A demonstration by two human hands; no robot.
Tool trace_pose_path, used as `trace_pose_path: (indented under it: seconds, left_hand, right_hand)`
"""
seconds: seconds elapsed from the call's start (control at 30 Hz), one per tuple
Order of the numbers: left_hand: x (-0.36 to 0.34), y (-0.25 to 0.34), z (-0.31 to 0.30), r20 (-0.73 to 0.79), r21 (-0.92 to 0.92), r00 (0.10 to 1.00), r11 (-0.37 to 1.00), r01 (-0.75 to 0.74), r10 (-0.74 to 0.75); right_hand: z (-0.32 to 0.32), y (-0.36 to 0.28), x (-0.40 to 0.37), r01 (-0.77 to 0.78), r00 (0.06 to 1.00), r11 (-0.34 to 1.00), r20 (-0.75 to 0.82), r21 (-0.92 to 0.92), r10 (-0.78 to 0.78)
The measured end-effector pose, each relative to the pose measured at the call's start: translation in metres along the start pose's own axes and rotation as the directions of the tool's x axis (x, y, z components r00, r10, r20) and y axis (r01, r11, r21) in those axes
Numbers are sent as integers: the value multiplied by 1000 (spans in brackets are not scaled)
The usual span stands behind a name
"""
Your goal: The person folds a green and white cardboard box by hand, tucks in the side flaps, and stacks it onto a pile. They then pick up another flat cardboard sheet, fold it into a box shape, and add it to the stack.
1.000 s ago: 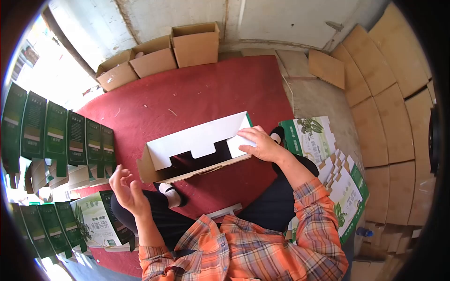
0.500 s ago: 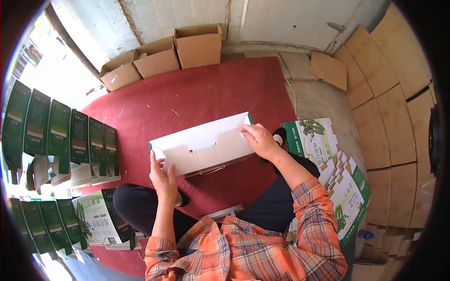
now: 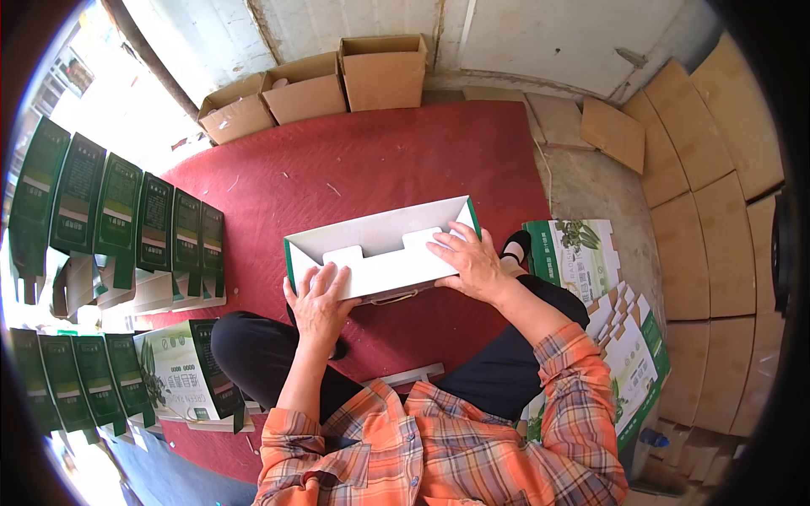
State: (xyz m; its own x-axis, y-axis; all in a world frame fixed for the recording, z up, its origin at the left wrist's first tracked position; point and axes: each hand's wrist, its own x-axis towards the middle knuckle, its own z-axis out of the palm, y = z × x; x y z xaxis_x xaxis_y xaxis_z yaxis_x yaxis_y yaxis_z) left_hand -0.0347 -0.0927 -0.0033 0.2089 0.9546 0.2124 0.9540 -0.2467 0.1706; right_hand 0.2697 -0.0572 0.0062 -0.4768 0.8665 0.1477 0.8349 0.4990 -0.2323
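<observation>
A white-lined carton point(image 3: 384, 274) with green edges stands between my legs, its top open. A flap with two rounded tabs is folded inward along the near side, and a cord-like handle point(image 3: 395, 298) shows on the near face. My left hand point(image 3: 319, 304) grips the near left corner, fingers bent over the flap. At the near right corner, my right hand point(image 3: 468, 261) holds the flap, fingers spread on top and thumb at the front edge. The carton's inner floor is hidden.
Rows of green cartons point(image 3: 118, 207) stand at left, beside a white printed carton point(image 3: 177, 371). Flat printed cartons point(image 3: 582, 253) lie at right. Brown boxes point(image 3: 384, 72) line the back of the red mat point(image 3: 380, 160); stacked brown cartons point(image 3: 717, 228) wall the right side.
The near flap has folded down and inward, uncovering the carton's inside. Both hands have come onto the near edge, my left hand from beside the carton. The view has shifted slightly.
</observation>
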Motion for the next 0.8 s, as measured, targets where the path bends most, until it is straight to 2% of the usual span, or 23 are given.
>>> trace_pose_path:
  seconds: [0.27,0.37,0.43,0.47,0.53,0.57,0.6,0.63,0.67,0.7,0.73,0.8]
  left_hand:
    - [-1,-2,2,19,7,999,999,-40,39]
    - [-3,-2,2,-18,-8,999,999,-39,39]
    - [-3,1,-4,-27,-65,999,998,18,-20]
    - [-3,0,-7,-28,-65,999,998,18,-20]
    - [-3,-5,-11,-171,-286,980,957,46,-99]
    - [-1,-20,-5,-285,-301,954,954,1,-91]
    - [4,-35,1,-257,-497,929,861,108,-265]
    - [13,-43,-2,-191,-669,885,716,200,-425]
    - [23,-53,-7,7,-824,819,461,330,-574]
    - [36,-61,-18,228,-892,725,160,424,-650]
    - [44,-77,-13,283,-870,704,136,475,-651]
    - [53,-105,11,450,-824,631,-21,567,-632]
  right_hand:
    - [3,1,-1,5,999,1000,48,30,-7]
    - [-3,-1,-1,3,999,1000,41,29,-4]
    - [-8,6,0,6,998,980,-64,199,7]
    - [-8,9,1,7,998,980,-65,199,6]
    - [-5,20,4,-39,920,905,-338,423,197]
    - [3,34,5,-87,862,894,-417,439,288]
    - [10,43,10,-86,776,736,-418,672,473]
    - [5,52,10,-258,737,718,-350,646,579]
    - [12,68,9,-314,702,629,-272,711,658]
    - [26,86,9,-361,662,530,-190,767,725]
    - [34,95,6,-355,663,530,-193,770,724]
    - [51,109,5,-598,659,487,44,636,751]
